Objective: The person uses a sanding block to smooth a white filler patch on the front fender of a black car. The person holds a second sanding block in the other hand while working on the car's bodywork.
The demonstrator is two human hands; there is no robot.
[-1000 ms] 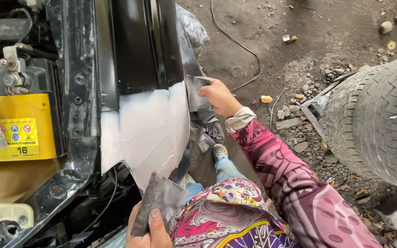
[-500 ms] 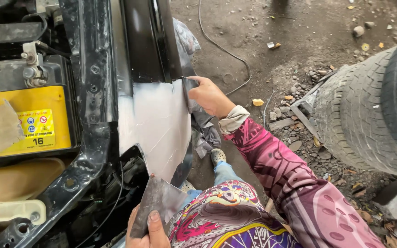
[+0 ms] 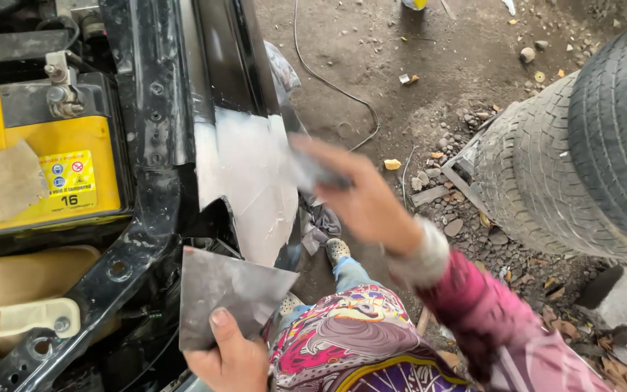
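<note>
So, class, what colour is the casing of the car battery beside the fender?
The battery casing is yellow with a black top, seen clearly in the head view.

Dirt floor [image 3: 371, 43] under me, gritty and dark. Two worn tyres [image 3: 582, 152] sit stacked at its right edge, gravel [image 3: 448, 138] scattered just beside them. A thin cable [image 3: 328, 80] snakes across the top. A grey rag [image 3: 321, 221] lies by my shoe [image 3: 337, 250].

A flat grey metal mixing plate [image 3: 230, 294], smeared and dull, was gripped at its lower edge and tilted beside the black car panel. A small grey spreader blade [image 3: 312, 173], motion-blurred, lay against the white filler patch [image 3: 244, 174] covering the black fender's [image 3: 223, 65] lower section.
</note>
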